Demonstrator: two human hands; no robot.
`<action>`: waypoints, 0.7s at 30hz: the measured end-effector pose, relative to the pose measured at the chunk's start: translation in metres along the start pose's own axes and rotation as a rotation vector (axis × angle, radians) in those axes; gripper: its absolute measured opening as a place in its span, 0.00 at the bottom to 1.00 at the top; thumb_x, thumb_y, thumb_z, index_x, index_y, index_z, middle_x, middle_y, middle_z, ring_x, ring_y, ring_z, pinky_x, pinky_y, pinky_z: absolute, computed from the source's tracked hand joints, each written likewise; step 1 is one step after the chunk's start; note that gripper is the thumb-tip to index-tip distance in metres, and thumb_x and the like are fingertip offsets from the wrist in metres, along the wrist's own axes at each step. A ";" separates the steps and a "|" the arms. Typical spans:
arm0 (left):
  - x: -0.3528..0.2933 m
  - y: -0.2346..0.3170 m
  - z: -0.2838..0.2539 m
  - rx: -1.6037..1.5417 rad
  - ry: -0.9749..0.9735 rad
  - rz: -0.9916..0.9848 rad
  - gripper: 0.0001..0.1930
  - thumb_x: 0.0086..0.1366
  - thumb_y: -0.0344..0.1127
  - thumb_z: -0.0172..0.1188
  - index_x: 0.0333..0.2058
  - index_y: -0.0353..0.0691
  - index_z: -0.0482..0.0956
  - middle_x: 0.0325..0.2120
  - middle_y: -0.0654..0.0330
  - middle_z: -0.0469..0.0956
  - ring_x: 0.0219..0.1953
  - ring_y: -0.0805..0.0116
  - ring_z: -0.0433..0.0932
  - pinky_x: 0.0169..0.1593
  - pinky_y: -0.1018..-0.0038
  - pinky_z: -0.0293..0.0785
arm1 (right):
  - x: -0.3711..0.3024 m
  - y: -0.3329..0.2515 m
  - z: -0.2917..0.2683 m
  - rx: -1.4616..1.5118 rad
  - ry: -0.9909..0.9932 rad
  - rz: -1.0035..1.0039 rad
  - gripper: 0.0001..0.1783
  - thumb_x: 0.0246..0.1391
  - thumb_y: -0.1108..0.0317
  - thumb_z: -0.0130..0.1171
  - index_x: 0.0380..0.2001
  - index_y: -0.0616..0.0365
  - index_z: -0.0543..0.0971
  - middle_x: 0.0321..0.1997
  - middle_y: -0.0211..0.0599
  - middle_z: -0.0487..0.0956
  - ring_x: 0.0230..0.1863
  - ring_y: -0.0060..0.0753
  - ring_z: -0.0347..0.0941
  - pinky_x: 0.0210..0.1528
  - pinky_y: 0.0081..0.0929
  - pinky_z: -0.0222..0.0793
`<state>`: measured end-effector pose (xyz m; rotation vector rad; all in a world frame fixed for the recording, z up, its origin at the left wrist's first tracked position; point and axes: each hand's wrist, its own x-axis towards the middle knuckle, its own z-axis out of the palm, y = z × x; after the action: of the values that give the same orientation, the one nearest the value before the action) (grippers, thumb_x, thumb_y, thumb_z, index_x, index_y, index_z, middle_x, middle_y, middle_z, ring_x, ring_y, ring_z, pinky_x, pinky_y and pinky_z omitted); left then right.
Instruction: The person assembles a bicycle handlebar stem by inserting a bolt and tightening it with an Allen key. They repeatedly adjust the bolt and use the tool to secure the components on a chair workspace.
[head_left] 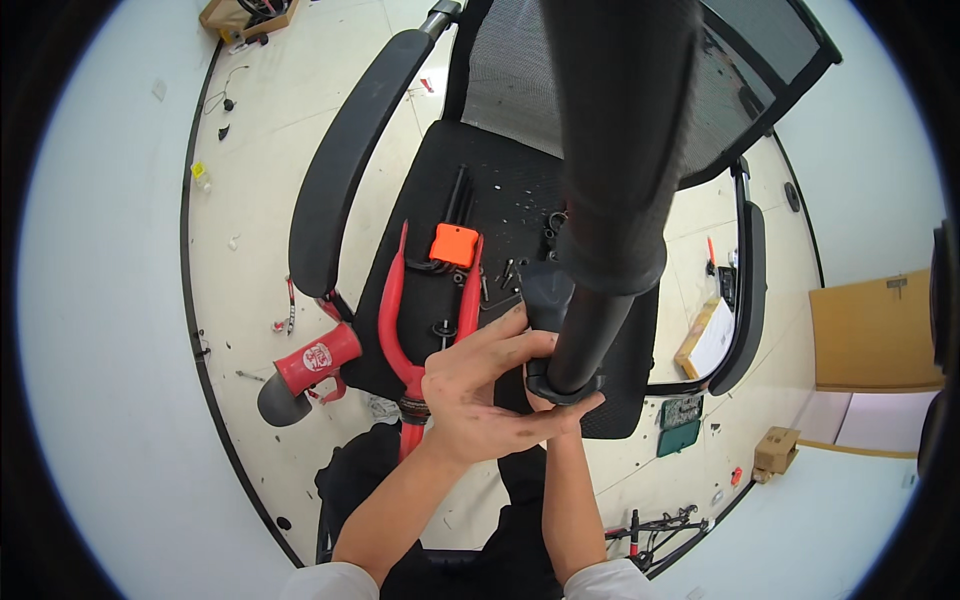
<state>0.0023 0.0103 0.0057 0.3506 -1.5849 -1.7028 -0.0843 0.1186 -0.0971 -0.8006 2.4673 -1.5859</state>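
A black handlebar tube (pixel 592 340) with a thick ribbed grip (pixel 622 130) rises close in front of me, slanting up past the top edge. My left hand (pixel 475 395) is closed about its lower end, thumb and fingers on either side of a black clamp collar (pixel 566 388). A dark, flat lever-like piece (pixel 547 292) sticks out beside the tube, touching my left fingertips. Behind the left hand, my right hand (pixel 540 395) reaches up to the same spot; its fingers are mostly hidden. Left of them, a red bicycle fork (pixel 390 305) leans on the chair seat (pixel 500 160).
An orange hex-key holder (pixel 455 245) and small bolts lie on the seat, between two armrests (pixel 355 160). A red-and-grey megaphone (pixel 315 365) is at left. On the floor are a green tool case (pixel 680 425), a cardboard box (pixel 776 450) and a black bicycle frame (pixel 655 530).
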 end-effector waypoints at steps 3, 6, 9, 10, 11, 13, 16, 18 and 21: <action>0.004 -0.008 -0.007 0.007 -0.008 0.068 0.22 0.39 0.24 0.76 0.36 0.23 0.82 0.39 0.45 0.82 0.40 0.65 0.81 0.48 0.71 0.77 | 0.008 -0.004 -0.018 0.032 -0.290 -0.026 0.19 0.37 0.70 0.65 0.36 0.62 0.75 0.38 0.37 0.78 0.38 0.32 0.74 0.45 0.28 0.69; 0.008 -0.011 -0.012 0.046 0.015 0.087 0.22 0.38 0.25 0.77 0.36 0.25 0.82 0.39 0.46 0.81 0.39 0.64 0.82 0.45 0.72 0.78 | 0.018 -0.020 -0.042 0.284 -0.516 0.063 0.30 0.38 0.73 0.64 0.50 0.65 0.74 0.51 0.43 0.78 0.52 0.38 0.75 0.60 0.35 0.68; 0.009 -0.012 -0.014 0.043 -0.024 0.040 0.23 0.37 0.27 0.78 0.35 0.27 0.83 0.38 0.46 0.82 0.37 0.63 0.83 0.43 0.73 0.79 | 0.015 -0.030 -0.059 0.686 -0.366 0.063 0.27 0.43 0.79 0.61 0.51 0.73 0.74 0.50 0.50 0.77 0.52 0.40 0.76 0.57 0.36 0.71; 0.009 -0.015 -0.015 0.023 -0.066 0.043 0.23 0.37 0.25 0.78 0.36 0.25 0.82 0.39 0.45 0.81 0.39 0.62 0.82 0.45 0.71 0.79 | 0.012 -0.030 -0.060 0.804 -0.334 0.038 0.27 0.42 0.80 0.60 0.51 0.73 0.75 0.50 0.51 0.77 0.51 0.42 0.76 0.55 0.37 0.73; 0.008 -0.017 -0.015 0.003 -0.109 0.046 0.24 0.36 0.23 0.78 0.36 0.23 0.82 0.40 0.44 0.81 0.40 0.62 0.82 0.47 0.69 0.79 | 0.010 -0.031 -0.057 0.854 -0.318 0.027 0.27 0.42 0.80 0.60 0.50 0.73 0.76 0.50 0.51 0.76 0.51 0.42 0.76 0.54 0.38 0.73; 0.006 -0.019 -0.014 0.013 -0.133 0.043 0.25 0.36 0.24 0.79 0.36 0.24 0.82 0.41 0.44 0.80 0.41 0.61 0.82 0.48 0.68 0.79 | 0.004 -0.030 -0.054 0.887 -0.275 0.009 0.27 0.41 0.81 0.59 0.50 0.72 0.77 0.50 0.51 0.76 0.51 0.42 0.75 0.55 0.39 0.73; 0.006 -0.018 -0.007 0.016 -0.137 0.082 0.27 0.35 0.30 0.82 0.38 0.30 0.84 0.42 0.44 0.81 0.40 0.59 0.83 0.46 0.70 0.80 | 0.002 -0.037 -0.050 0.841 -0.172 0.006 0.22 0.41 0.73 0.64 0.43 0.68 0.79 0.46 0.45 0.77 0.49 0.38 0.73 0.53 0.35 0.70; 0.006 -0.017 -0.003 0.019 -0.153 0.106 0.29 0.34 0.33 0.83 0.40 0.33 0.85 0.43 0.45 0.81 0.39 0.59 0.84 0.44 0.71 0.80 | 0.002 -0.054 -0.047 0.780 -0.036 0.032 0.20 0.44 0.56 0.75 0.30 0.62 0.82 0.39 0.36 0.77 0.43 0.29 0.70 0.46 0.26 0.66; 0.003 -0.016 0.001 0.026 -0.191 0.109 0.30 0.34 0.35 0.83 0.41 0.34 0.85 0.46 0.44 0.80 0.40 0.59 0.84 0.45 0.70 0.80 | 0.003 -0.060 -0.045 0.771 0.047 -0.020 0.18 0.44 0.55 0.75 0.26 0.58 0.81 0.34 0.33 0.72 0.41 0.28 0.65 0.40 0.24 0.61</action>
<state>-0.0057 0.0075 -0.0078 0.1140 -1.7318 -1.6739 -0.0810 0.1353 -0.0240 -0.6435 1.6150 -2.3164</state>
